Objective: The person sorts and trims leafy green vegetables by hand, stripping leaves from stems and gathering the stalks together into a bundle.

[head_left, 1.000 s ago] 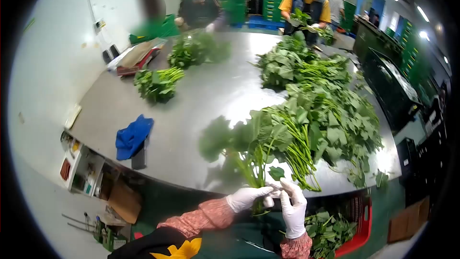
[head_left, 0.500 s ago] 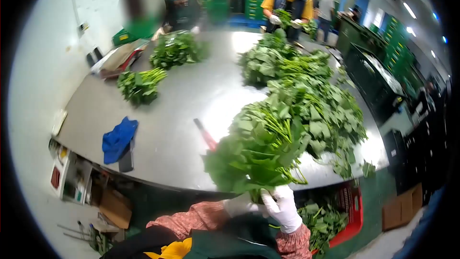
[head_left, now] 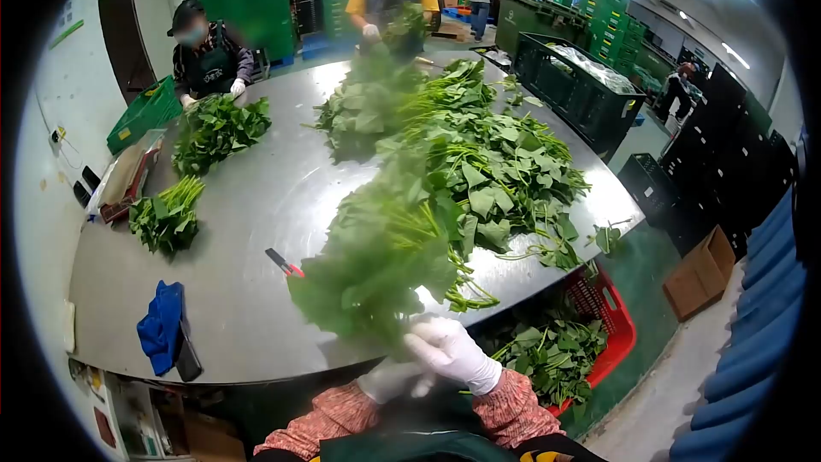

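A bunch of leafy greens (head_left: 368, 287), blurred by motion, is over the table's near edge in front of me. My right hand (head_left: 453, 352), in a white glove, is closed, its curled fingertips at the lower edge of the leaves. Just left of it and lower is my left hand (head_left: 389, 379), also gloved; its fingers are smeared and partly hidden beneath the leaves. Behind the bunch lies a long heap of greens (head_left: 492, 162) with pale green stems. To the left rests a knife (head_left: 283, 262) with a red and black handle.
The metal table (head_left: 231, 316) bears a blue cloth (head_left: 161, 325), a dark phone-like slab (head_left: 188, 361) and a small bunch (head_left: 167, 216). A red crate (head_left: 617, 316) with greens stands below right. Two co-workers handle greens across the table. A dark green bin (head_left: 573, 90) stands beyond.
My view has swung to the right, so the table appears farther left. The bunch before me is blurrier. My right hand shows more clearly, its fingers curled at the leaves.
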Demonstrator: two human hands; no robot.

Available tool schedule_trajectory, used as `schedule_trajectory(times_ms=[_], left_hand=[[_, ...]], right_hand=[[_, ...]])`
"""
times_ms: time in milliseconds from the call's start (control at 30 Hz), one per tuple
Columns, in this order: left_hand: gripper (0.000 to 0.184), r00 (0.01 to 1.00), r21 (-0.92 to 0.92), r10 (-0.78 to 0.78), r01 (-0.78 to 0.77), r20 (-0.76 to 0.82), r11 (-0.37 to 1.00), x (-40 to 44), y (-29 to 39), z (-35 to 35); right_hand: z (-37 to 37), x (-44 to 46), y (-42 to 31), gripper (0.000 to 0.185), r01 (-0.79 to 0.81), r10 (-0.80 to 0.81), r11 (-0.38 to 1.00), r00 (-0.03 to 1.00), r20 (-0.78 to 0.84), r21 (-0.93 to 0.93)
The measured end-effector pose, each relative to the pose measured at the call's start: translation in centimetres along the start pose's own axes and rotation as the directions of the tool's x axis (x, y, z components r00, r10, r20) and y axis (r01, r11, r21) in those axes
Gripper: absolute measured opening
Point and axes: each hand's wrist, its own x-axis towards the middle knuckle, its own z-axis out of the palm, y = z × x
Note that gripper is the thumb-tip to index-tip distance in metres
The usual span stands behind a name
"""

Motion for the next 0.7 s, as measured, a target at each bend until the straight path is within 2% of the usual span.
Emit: schedule_trajectory(times_ms=[67, 100, 133, 167, 233, 267, 300, 333, 367, 400, 433, 467, 500, 567, 633, 700], left_hand=[[0.022, 0.99, -0.066, -0.093, 0.087, -0.107, 0.994, -0.2, -1.5, -1.6], [0.021, 0.976, -0.104, -0.145, 0.129, -0.161, 0.986, -0.3, -2.0, -2.1], [0.019, 0.938, -0.136, -0.125, 0.084, -0.324, 0.987, 0.0, -1.6, -1.3], [0.034, 0.86, -0.035, -0.103, 0.098, -0.499, 0.995, 0.1, 1.2, 0.5], [0.052, 0.955, -0.154, 0.041, -0.089, -0.293, 0.984, 0.3, 0.9, -1.6], [0.028, 0.99, -0.465, 0.062, -0.114, -0.125, 0.878, 0.0, -1.0, -4.9], [0.02, 0.989, -0.618, 0.141, -0.137, -0.042, 0.774, -0.6, -2.2, -6.2], [0.02, 0.975, -0.753, 0.219, -0.113, 0.042, 0.648, -1.3, -3.3, -7.5], [0.019, 0.973, -0.699, 0.232, -0.167, -0.002, 0.695, -1.4, -3.0, -6.9], [0.019, 0.968, -0.638, 0.245, -0.217, -0.045, 0.739, -1.5, -2.6, -6.3], [0.021, 0.964, -0.469, 0.218, -0.263, -0.149, 0.843, -1.1, -0.7, -4.9], [0.033, 0.959, -0.437, 0.147, -0.244, -0.244, 0.866, -0.4, 0.5, -4.3], [0.046, 0.905, -0.281, 0.058, -0.191, -0.422, 0.94, 0.0, 1.3, -3.1], [0.048, 0.908, -0.265, 0.043, -0.166, -0.417, 0.95, 0.3, 1.7, -3.0], [0.046, 0.912, -0.266, 0.085, -0.204, -0.401, 0.942, 0.8, 1.7, -3.8], [0.044, 0.903, -0.28, 0.104, -0.236, -0.416, 0.931, 0.9, 1.9, -3.9]], right_hand=[[0.1, 0.3, 0.1, 0.014, -0.095, 0.095, 0.979, 0.995, 0.01, 0.182], [0.2, 0.6, 0.5, 0.015, -0.073, 0.078, 0.98, 0.997, -0.016, 0.186], [0.3, 0.8, 0.9, 0.017, -0.051, 0.06, 0.981, 0.997, -0.042, 0.189], [0.4, 1.1, 1.6, 0.022, 0.032, -0.022, 0.994, 0.995, -0.099, 0.104], [-0.3, 1.3, 0.8, 0.025, 0.134, -0.153, 0.985, 0.967, -0.203, -0.106], [-0.4, 1.4, 1.8, 0.025, 0.126, -0.157, 0.982, 0.96, -0.233, -0.143], [-0.2, 1.1, 3.1, 0.025, 0.106, -0.148, 0.979, 0.956, -0.252, -0.173], [0.1, 0.8, 3.9, 0.025, 0.048, -0.089, 0.986, 0.96, -0.267, -0.157], [0.5, 0.2, 4.7, 0.025, -0.009, -0.032, 0.989, 0.959, -0.28, -0.147], [1.1, -0.4, 5.6, 0.025, -0.058, 0.048, 0.998, 0.961, -0.273, -0.029], [1.2, -0.5, 6.3, 0.025, -0.087, 0.103, 0.994, 0.956, -0.275, 0.071], [1.0, -0.5, 6.7, 0.026, -0.097, 0.095, 0.995, 0.962, -0.257, 0.003], [1.0, -0.4, 7.0, 0.026, -0.111, 0.105, 0.994, 0.958, -0.265, -0.006], [0.2, 0.4, 7.4, 0.026, -0.119, 0.102, 0.992, 0.952, -0.288, -0.042], [-1.4, 2.3, 8.2, 0.02, -0.14, 0.079, 0.978, 0.935, -0.345, -0.153], [-2.9, 5.7, 10.1, 0.019, -0.11, 0.015, 0.981, 0.859, -0.511, -0.157]])
